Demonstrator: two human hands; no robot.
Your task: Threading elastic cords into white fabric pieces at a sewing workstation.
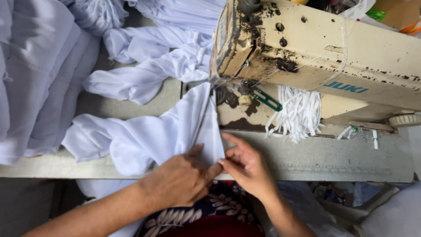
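Observation:
A white cloth garment (144, 136) lies across the grey sewing table (333, 158), and its folded edge runs up under the needle area of a worn cream sewing machine (315, 48). My left hand (182, 177) presses flat on the cloth near the table's front edge. My right hand (243, 164) pinches the cloth's folded edge right beside it, fingertips touching the left hand's fingers. Both hands sit just in front of the machine's head.
More white cloth is piled at the left (39, 74) and bunched behind the machine (149, 66). A bundle of white strips (298, 112) and green-handled snips (266, 100) hang at the machine's front. A handwheel (405, 119) is at the right.

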